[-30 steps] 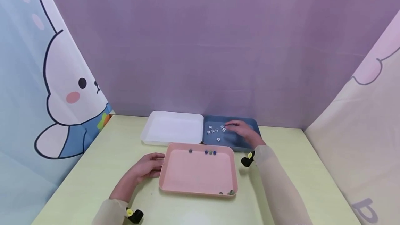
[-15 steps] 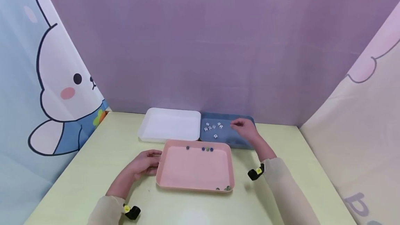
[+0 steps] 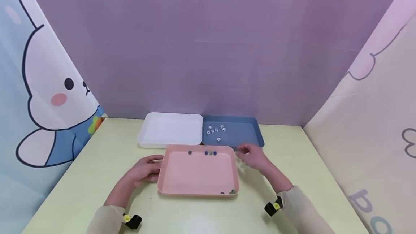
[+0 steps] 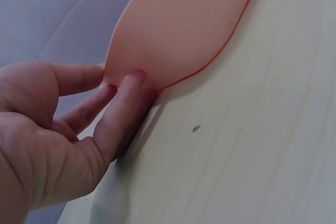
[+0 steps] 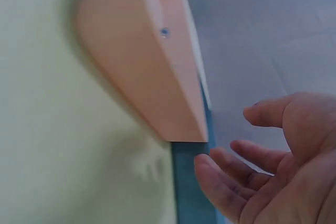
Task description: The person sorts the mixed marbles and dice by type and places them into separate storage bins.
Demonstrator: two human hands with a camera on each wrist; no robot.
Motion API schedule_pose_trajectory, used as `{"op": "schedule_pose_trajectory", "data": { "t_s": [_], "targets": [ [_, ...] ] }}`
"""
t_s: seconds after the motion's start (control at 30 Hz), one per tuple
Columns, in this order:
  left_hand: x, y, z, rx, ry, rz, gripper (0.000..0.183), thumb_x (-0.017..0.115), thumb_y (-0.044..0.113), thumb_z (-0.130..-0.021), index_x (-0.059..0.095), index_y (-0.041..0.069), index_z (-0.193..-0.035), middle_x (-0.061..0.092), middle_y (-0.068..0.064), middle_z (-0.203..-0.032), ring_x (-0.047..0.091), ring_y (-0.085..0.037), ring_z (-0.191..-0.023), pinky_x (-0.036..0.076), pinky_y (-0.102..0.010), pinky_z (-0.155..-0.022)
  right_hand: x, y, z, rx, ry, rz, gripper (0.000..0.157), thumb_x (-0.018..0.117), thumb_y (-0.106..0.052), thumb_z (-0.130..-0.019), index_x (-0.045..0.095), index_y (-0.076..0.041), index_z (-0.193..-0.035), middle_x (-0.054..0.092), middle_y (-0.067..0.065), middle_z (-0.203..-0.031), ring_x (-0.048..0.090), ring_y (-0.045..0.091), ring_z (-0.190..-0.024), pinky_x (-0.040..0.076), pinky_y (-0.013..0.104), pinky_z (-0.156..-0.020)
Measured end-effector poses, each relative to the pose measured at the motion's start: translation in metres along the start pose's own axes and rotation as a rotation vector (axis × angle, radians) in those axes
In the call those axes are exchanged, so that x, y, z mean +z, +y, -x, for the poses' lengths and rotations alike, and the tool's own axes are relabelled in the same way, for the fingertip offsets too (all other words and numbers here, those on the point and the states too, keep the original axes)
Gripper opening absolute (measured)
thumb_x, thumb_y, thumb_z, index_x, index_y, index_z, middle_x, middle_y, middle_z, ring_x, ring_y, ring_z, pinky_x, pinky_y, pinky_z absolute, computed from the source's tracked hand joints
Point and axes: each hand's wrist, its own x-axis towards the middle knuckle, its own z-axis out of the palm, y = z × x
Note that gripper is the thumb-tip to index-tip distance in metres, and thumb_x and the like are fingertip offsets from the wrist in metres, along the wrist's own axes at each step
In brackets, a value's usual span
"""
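My left hand (image 3: 145,170) is at the left side of the pink tray (image 3: 198,176); in the left wrist view its fingertips (image 4: 134,80) touch the tray's outer wall and rim. My right hand (image 3: 251,156) is beside the tray's far right corner. In the right wrist view that hand (image 5: 273,166) has loosely bent fingers spread apart, with nothing between them. Small marbles lie in the pink tray: a dark one (image 3: 190,152), a blue one (image 3: 215,153) among a short row along the far side, and a greenish one (image 3: 233,191) among several at the near right corner.
Behind the pink tray stand a white tray (image 3: 172,129) and a blue tray (image 3: 242,131), side by side. Several white dice (image 3: 216,130) lie in the blue tray's left half. A purple curtain (image 3: 182,46) rises behind the pale table (image 3: 279,143).
My right hand has left the blue tray and come nearer, down to the pink tray's far right corner. My left hand stays at the pink tray's left side. The head view has shifted slightly.
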Motion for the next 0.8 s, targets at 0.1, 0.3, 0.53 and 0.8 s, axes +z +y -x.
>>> {"op": "schedule_pose_trajectory", "data": {
  "t_s": [0.1,0.3,0.53,0.8],
  "targets": [
    [-0.002,0.000,0.003,0.004,0.004,-0.005,0.054,0.056,0.013,-0.099,0.034,-0.008,-0.144,0.058,-0.027,-0.125,0.066,-0.032,-0.102,0.056,-0.041,-0.078,0.009,0.007,0.007,0.040,-0.025,-0.055,0.038,0.067,-0.014,-0.090,0.059,0.003,-0.123,0.061,0.012,-0.096,0.063,0.030,-0.075,0.055,0.040,-0.064],
    [-0.002,-0.002,0.003,-0.015,-0.005,0.007,0.056,0.057,0.013,-0.099,0.033,-0.006,-0.145,0.059,-0.025,-0.124,0.066,-0.031,-0.102,0.056,-0.042,-0.079,0.021,0.015,0.017,0.121,-0.088,-0.140,0.046,0.065,-0.011,-0.090,0.052,0.001,-0.133,0.059,0.012,-0.094,0.060,0.024,-0.071,0.055,0.039,-0.064],
    [0.001,-0.001,0.003,-0.005,0.011,0.026,0.055,0.058,0.012,-0.098,0.035,-0.007,-0.144,0.061,-0.025,-0.121,0.066,-0.031,-0.100,0.056,-0.041,-0.077,0.029,0.012,0.023,0.134,-0.096,-0.186,0.052,0.065,-0.010,-0.090,0.047,-0.001,-0.137,0.056,0.014,-0.100,0.062,0.024,-0.072,0.057,0.040,-0.065],
    [0.001,0.000,0.004,0.004,0.004,0.034,0.053,0.056,0.010,-0.099,0.034,-0.008,-0.144,0.061,-0.025,-0.119,0.066,-0.031,-0.099,0.056,-0.041,-0.077,0.033,0.012,0.025,0.146,-0.119,-0.250,0.055,0.063,-0.002,-0.089,0.043,-0.004,-0.141,0.051,0.017,-0.103,0.062,0.025,-0.077,0.058,0.043,-0.064]
  ]
}}
